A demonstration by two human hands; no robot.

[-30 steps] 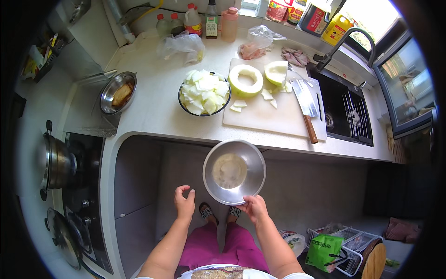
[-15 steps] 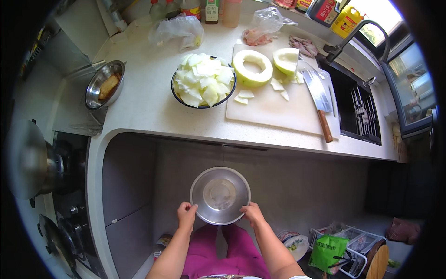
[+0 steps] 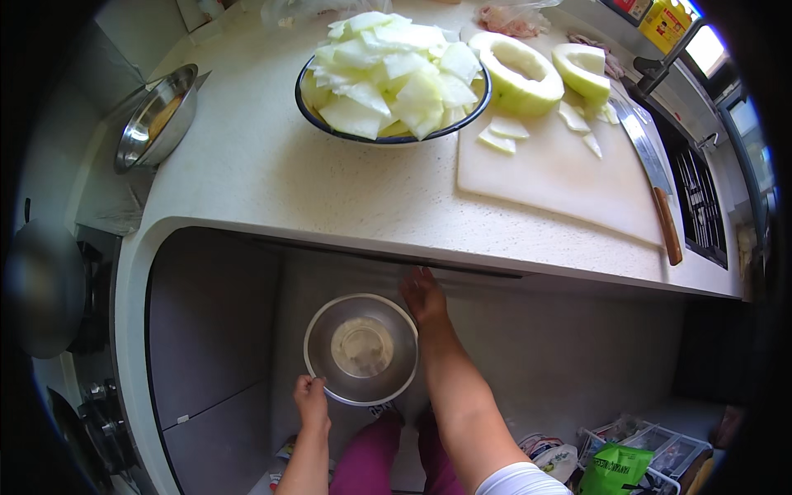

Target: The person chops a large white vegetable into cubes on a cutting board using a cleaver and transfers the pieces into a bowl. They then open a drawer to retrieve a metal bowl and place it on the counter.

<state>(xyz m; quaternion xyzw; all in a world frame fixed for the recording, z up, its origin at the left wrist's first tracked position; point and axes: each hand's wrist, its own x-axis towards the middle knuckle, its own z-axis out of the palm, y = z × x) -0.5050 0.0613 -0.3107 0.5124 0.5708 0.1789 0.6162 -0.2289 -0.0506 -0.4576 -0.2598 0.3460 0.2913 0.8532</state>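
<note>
My left hand [image 3: 312,402] is closed on the near left rim of a metal bowl [image 3: 394,326], held in front of my legs below the counter. No food shows in the bowl. My right hand [image 3: 423,295] is off the rim, its fingers stretched up to the dark groove under the counter edge, at the top of the grey cabinet front [image 3: 528,330]. Whether the fingertips grip the groove is hidden. Above it on the counter, a dark-rimmed bowl [image 3: 307,106] is heaped with pale winter melon slices [image 3: 396,70].
A white cutting board [image 3: 561,186] bears a melon ring [image 3: 521,76], another melon piece [image 3: 584,74], scraps and a wooden-handled cleaver [image 3: 648,161]. The sink [image 3: 700,194] lies at right. A metal bowl [image 3: 176,124] stands at left by the stove. A wire basket [image 3: 672,445] sits low right.
My right hand has let go of the metal bowl and reached forward to the counter's underside. My left hand keeps the bowl, shifted slightly left. The view has moved closer to the counter.
</note>
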